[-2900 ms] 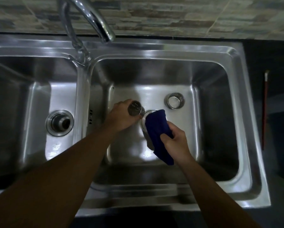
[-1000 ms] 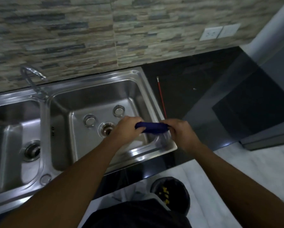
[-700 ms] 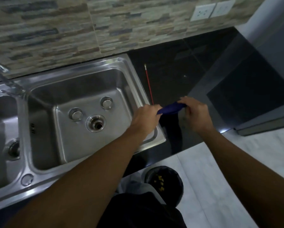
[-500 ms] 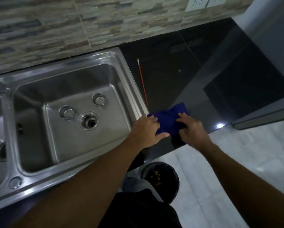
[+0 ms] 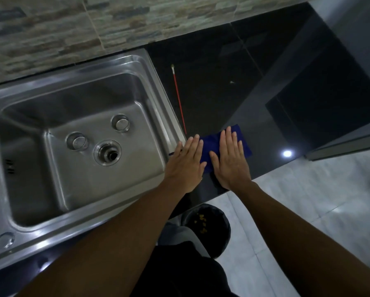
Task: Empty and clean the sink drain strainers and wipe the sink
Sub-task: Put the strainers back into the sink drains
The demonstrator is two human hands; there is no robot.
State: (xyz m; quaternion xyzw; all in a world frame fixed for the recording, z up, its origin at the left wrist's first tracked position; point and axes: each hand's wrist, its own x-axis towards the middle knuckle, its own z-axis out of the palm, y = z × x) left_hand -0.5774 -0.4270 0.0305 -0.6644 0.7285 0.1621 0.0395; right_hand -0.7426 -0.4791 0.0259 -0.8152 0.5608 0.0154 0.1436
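both hands lie flat, fingers spread, on a blue cloth [image 5: 214, 146] on the dark counter [image 5: 212, 86] just right of the sink [image 5: 156, 82]. the left hand [image 5: 187, 162] rests palm down on the cloth's left edge, partly over the sink rim; the right hand [image 5: 230, 160] presses its middle. neither grips anything; both are released and pressed flat.

two strainers [image 5: 120, 122] [image 5: 77, 141] sit in the right basin beside the open drain [image 5: 108, 152], one behind it, one to its left. they look emptied, and the basin looks bare and shiny, so the emptying and wiping seem largely done. left, by this view: putting the strainers back in their drains. the left basin is almost out of frame, so its state cannot be told.

a thin red stick [image 5: 179, 99] lies on the counter just behind the cloth, near the sink rim. a dark bin [image 5: 206, 224] with yellow scraps stands on the floor below the counter edge. nothing blocks the reach back to the strainers.
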